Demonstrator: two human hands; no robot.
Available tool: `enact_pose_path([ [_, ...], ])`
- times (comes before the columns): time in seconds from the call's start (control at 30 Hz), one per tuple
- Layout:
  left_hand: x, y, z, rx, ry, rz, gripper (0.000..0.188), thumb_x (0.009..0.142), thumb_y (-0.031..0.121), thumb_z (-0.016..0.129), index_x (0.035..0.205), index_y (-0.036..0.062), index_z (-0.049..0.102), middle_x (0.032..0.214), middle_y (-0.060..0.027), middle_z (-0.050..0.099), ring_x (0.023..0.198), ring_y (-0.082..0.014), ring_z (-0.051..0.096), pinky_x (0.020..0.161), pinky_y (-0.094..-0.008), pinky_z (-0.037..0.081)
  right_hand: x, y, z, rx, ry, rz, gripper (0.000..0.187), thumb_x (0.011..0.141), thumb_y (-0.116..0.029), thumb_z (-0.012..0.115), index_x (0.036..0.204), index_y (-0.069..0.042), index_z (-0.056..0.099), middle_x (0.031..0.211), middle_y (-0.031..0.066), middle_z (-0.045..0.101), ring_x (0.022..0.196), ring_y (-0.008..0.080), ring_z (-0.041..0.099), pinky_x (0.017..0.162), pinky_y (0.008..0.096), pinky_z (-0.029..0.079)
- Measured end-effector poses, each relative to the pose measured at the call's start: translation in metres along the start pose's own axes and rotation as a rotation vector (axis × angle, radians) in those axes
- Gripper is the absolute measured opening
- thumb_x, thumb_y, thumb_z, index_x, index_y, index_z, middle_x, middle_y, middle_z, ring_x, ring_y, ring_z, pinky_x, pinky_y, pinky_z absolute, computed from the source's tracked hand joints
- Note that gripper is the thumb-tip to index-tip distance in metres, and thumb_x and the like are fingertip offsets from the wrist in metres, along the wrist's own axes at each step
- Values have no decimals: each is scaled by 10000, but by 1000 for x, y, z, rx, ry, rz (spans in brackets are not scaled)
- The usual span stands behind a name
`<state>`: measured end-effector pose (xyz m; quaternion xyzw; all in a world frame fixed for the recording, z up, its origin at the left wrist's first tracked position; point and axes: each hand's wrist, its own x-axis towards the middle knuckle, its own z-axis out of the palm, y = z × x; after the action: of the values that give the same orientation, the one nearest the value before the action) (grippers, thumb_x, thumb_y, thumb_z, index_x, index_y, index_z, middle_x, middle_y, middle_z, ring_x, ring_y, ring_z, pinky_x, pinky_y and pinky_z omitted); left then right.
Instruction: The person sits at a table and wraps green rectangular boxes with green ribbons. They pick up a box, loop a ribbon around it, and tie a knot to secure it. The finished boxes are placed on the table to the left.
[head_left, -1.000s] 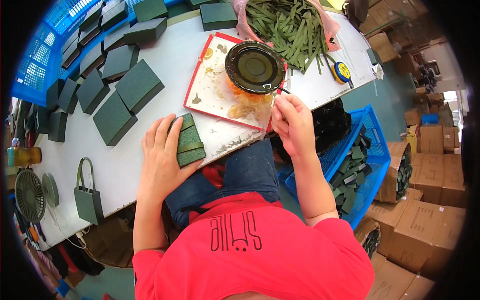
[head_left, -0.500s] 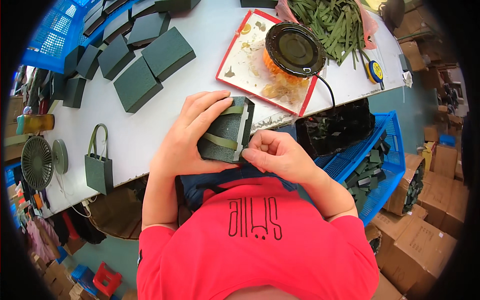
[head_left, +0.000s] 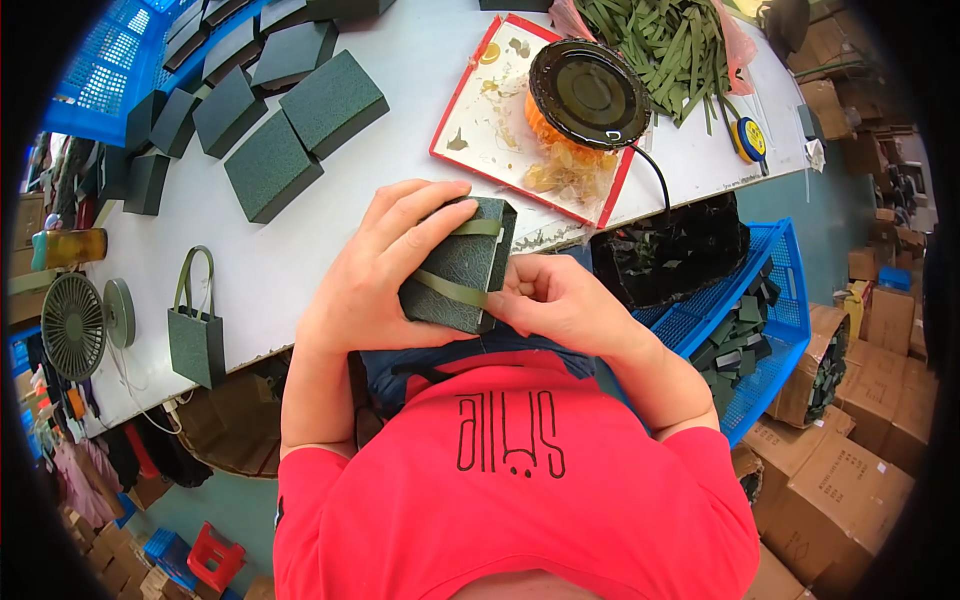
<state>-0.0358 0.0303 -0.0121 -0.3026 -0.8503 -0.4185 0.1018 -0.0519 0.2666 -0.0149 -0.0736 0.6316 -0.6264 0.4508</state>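
My left hand wraps round a small dark green textured box above the table's near edge, thumb below and fingers over the top. Two olive ribbon bands cross the box's upper face. At the box's right edge my right hand is closed in a pinch, its thumb and forefinger at the end of the lower band. The fingers partly cover that end, but they appear to grip the ribbon. A finished-looking green box with a ribbon handle stands upright to the left.
Several green boxes lie at the far left by a blue crate. A round black glue pot sits on a red-rimmed board. Beyond lie olive ribbon strips. A blue basket holds green pieces at right.
The box has turned slightly in my left hand, so the pale strip along its right side shows less. My right fingers have shifted up a little against the box's edge.
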Motion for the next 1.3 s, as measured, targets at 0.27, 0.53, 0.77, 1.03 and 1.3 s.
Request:
enact_pose_path([
  [0.27, -3, 2, 4, 115, -39, 13, 853, 541, 195, 881, 1317, 31, 569, 1372, -143, 547, 1225, -379, 512, 1024, -476, 437, 5, -2, -9, -137, -79, 121, 252, 948, -212, 643, 830, 8, 608, 691, 36, 639, 633, 79, 584, 584, 253, 464],
  [0.53, -9, -3, -2, 177, 97, -69, 854, 536, 194, 883, 1310, 21, 565, 1369, -170, 542, 1231, -393, 509, 1021, -484, 434, -15, 16, -9, -421, 454, -626, 165, 990, -119, 597, 1011, 37, 649, 895, 98, 693, 737, 178, 641, 715, 294, 516],
  [0.77, -4, 0, 4, 141, 157, -4, 860, 534, 208, 887, 1304, 2, 566, 1370, -184, 541, 1231, -402, 512, 1021, -486, 432, -13, 32, 11, 203, -126, 54, 323, 1035, -246, 538, 966, 16, 713, 806, 73, 703, 548, 87, 565, 551, 215, 448],
  [1.03, -4, 4, 6, 131, 130, -27, 849, 532, 207, 890, 1296, 6, 579, 1375, -173, 541, 1237, -387, 511, 1021, -481, 435, -28, 22, 7, -230, 240, -350, 208, 953, -127, 657, 785, -6, 679, 679, 56, 617, 541, 116, 532, 498, 275, 415],
  [1.3, 1, 8, 4, 128, 21, 10, 858, 525, 202, 879, 1306, 20, 574, 1376, -152, 545, 1232, -375, 512, 1016, -477, 435, -11, -2, 7, -400, 295, -313, 230, 887, -153, 720, 741, 3, 634, 715, 57, 573, 605, 123, 517, 556, 286, 412],
])
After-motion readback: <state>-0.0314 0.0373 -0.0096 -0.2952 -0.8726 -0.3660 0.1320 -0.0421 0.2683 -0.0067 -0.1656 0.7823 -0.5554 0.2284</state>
